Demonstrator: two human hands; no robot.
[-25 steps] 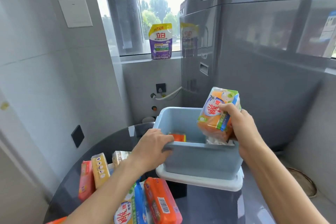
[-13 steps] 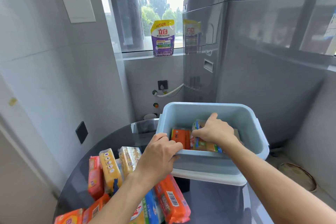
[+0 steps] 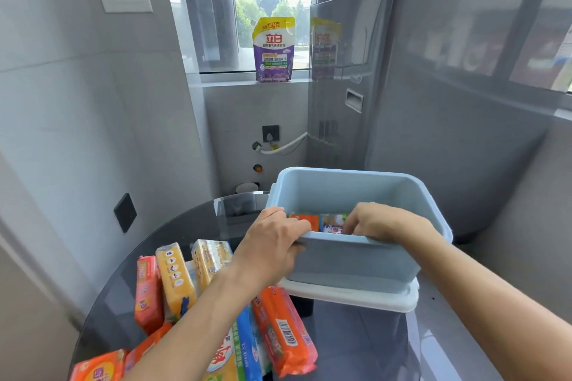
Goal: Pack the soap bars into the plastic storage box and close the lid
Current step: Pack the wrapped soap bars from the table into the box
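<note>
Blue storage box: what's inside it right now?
Inside the blue storage box an orange soap bar and a multicoloured soap pack show. The right hand reaches in over them; the near wall hides the box floor.

we see a pale blue storage box (image 3: 346, 260) on a white lid (image 3: 356, 298), orange, yellow and blue-striped soap bars (image 3: 216, 303) at seven o'clock, and a purple-and-yellow pouch (image 3: 273, 49) at twelve o'clock.
</note>
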